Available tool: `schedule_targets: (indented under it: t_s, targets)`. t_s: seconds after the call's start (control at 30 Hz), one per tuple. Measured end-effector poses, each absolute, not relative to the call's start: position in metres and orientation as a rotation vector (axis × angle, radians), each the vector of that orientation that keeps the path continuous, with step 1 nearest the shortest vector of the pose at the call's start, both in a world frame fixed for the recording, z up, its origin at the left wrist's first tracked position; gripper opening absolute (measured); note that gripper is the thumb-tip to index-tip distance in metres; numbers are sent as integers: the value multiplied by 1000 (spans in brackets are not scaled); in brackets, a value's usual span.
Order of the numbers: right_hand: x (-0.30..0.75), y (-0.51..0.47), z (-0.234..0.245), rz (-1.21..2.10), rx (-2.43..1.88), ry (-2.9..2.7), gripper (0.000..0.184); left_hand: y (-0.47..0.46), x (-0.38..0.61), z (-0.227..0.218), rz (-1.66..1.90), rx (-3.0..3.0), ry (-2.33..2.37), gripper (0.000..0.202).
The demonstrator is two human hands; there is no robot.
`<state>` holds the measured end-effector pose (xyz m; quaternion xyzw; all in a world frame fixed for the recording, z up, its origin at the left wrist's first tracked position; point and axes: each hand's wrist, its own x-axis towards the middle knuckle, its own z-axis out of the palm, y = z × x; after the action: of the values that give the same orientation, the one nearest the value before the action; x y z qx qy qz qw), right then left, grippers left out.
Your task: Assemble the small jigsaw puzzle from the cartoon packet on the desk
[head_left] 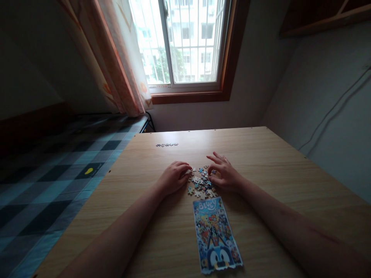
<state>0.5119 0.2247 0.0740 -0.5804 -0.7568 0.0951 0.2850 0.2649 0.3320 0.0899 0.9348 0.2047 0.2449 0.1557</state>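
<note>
Right hand (227,174) perhaps against jigsaw pieces (199,181)

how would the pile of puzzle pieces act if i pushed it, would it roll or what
The pile would probably spread apart, since its pieces look loose and jumbled. They'd likely slide rather than roll, being flat on a smooth-looking table. Each piece is probably very light, as they look small and thin.

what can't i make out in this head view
Head view throughout:
Left hand: whether its fingers pinch a piece, partly hidden by the hand itself.
Puzzle pile: lower pieces, covered by upper ones.
Far row of pieces: printed designs, too small.
Shelf: cut off by the top and right edges.
</note>
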Motion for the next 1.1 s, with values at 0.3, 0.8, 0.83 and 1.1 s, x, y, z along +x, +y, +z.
schedule_targets:
  t_s: [0.3, 0.8, 0.83, 1.1]
  targets:
    - [527, 233, 70, 520, -1421, -1878, 14, 335, 264, 87, 728, 2693, 566, 18]
    - [488, 217, 92, 94, -1238, -1717, 15, 292, 282, 109, 1066, 2705, 519, 26]
    - [487, 216, 93, 94, -1225, -1728, 17, 291, 284, 109, 1015, 2708, 492, 28]
    - [478, 216, 89, 135, -1153, -1791, 17, 285, 287, 105, 1087, 2517, 443, 13]
